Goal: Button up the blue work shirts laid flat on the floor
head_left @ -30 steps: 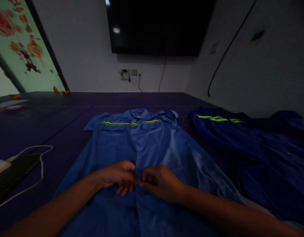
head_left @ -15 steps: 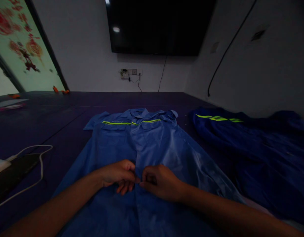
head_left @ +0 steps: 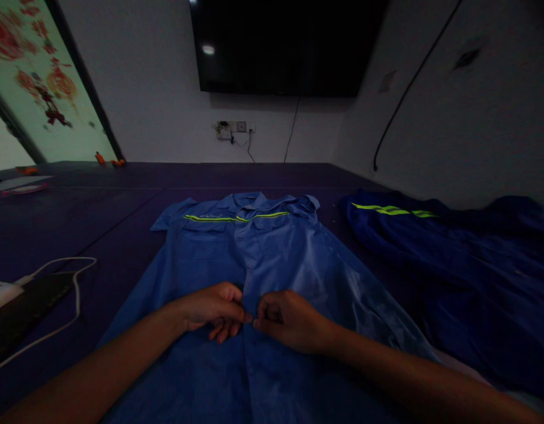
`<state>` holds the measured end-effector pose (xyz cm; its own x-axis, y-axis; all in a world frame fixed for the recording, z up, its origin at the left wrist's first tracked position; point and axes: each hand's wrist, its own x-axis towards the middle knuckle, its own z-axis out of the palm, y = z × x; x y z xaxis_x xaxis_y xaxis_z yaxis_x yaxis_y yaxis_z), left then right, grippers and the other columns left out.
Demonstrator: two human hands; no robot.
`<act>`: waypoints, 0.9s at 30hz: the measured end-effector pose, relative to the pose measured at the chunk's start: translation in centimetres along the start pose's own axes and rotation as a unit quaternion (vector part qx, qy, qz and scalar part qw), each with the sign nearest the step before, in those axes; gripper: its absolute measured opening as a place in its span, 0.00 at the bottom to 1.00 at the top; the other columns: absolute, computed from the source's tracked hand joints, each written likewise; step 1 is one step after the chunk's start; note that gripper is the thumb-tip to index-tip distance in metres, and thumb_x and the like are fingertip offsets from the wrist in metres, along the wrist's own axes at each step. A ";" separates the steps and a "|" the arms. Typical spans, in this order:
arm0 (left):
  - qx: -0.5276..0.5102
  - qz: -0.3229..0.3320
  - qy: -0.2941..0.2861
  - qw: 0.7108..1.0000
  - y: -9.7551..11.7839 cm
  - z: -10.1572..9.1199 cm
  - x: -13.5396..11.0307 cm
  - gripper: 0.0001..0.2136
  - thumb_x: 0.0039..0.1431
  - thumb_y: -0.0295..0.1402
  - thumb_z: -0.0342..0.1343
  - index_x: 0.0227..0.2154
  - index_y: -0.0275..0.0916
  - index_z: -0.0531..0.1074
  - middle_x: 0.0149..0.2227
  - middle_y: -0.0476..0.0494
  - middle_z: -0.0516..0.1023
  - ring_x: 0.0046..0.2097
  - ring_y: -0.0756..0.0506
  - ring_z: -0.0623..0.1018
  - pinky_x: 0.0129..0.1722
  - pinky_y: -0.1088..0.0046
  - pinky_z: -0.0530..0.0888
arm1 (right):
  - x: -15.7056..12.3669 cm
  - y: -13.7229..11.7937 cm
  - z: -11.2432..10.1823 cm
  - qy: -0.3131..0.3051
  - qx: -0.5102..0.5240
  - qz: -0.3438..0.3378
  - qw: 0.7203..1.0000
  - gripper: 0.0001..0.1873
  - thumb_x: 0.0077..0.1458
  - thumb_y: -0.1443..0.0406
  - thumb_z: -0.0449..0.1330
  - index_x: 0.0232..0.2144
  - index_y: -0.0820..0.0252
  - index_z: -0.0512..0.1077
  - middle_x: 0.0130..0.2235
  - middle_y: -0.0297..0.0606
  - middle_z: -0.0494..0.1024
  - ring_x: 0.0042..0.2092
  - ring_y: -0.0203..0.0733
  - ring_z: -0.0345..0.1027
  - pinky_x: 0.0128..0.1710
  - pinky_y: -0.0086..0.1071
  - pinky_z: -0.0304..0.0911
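A blue short-sleeved work shirt lies spread front up, its collar at the far end and a yellow-green stripe across the chest. Over the middle of its front, my left hand is closed, thumb and index fingertip together at the placket edge. My right hand pinches the same edge from the other side, its fingers curled. The fingertips of both hands almost touch. Whatever small part of the placket lies between them is too dark and small to make out.
Darker blue clothing with a yellow-green stripe lies heaped at the right. At the left are a white cable and a dark flat object. Behind, a television hangs on the wall above sockets.
Both hands stay at the placket with almost no movement. The whole view has shifted very slightly.
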<state>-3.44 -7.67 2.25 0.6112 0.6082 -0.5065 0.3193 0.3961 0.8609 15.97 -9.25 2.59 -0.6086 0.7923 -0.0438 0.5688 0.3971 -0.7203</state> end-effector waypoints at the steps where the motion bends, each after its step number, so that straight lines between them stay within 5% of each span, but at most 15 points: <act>1: 0.001 0.000 0.002 1.000 0.0 0.0 0.0 0.11 0.42 0.34 0.59 0.21 0.33 0.63 0.15 0.53 0.72 0.13 0.54 0.68 0.08 0.85 0.59 | 0.0 0.0 0.0 0.001 0.000 0.000 1.000 0.06 0.47 0.64 0.57 0.25 0.62 0.69 0.18 0.28 0.66 0.20 0.28 0.57 0.19 0.21 0.48; 14: 0.016 0.036 -0.065 0.997 0.5 -0.7 -0.1 0.07 0.41 0.27 0.57 0.26 0.32 0.67 0.19 0.50 0.75 0.16 0.53 0.72 0.12 0.85 0.65 | 0.0 0.3 -0.1 0.008 -0.006 -0.013 1.000 0.05 0.47 0.65 0.57 0.24 0.62 0.70 0.18 0.28 0.67 0.20 0.28 0.57 0.19 0.21 0.48; 27: 0.095 0.089 -0.025 0.991 0.2 0.1 0.1 0.05 0.42 0.25 0.54 0.26 0.34 0.66 0.18 0.54 0.72 0.15 0.55 0.69 0.12 0.86 0.64 | 0.0 0.2 -0.3 0.004 -0.017 -0.025 1.000 0.05 0.45 0.67 0.56 0.26 0.62 0.71 0.20 0.30 0.70 0.21 0.29 0.61 0.20 0.21 0.51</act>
<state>-3.23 -7.56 2.35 0.7044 0.6195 -0.3464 0.3302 0.1460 0.9326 16.22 -9.02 2.61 -0.6324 0.7747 -0.0030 0.5562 0.4514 -0.6978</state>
